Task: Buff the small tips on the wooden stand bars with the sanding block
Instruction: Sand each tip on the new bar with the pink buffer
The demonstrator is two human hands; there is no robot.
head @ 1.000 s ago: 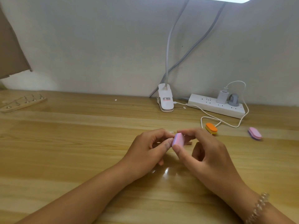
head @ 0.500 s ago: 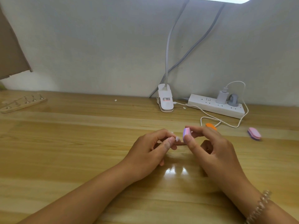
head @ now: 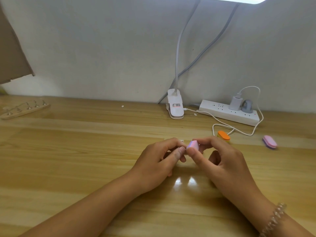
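My right hand (head: pixel 220 158) pinches a small pink sanding block (head: pixel 193 145) between thumb and forefinger at the middle of the wooden table (head: pixel 85 159). My left hand (head: pixel 159 159) is closed around a wooden stand bar that its fingers almost fully hide; only a small pale bit shows at its fingertips, right against the block. A second wooden stand bar (head: pixel 24 109) with several small metal-based tips lies at the far left of the table.
An orange sanding block (head: pixel 224 135) and a pink one (head: pixel 269 141) lie to the right. A white lamp clip (head: pixel 175 105), a power strip (head: pixel 229 112) with chargers and a white cable stand along the back wall.
The pink block in my right hand moved right and away from my left fingertips, then came back left against them, tilted so its face shows.
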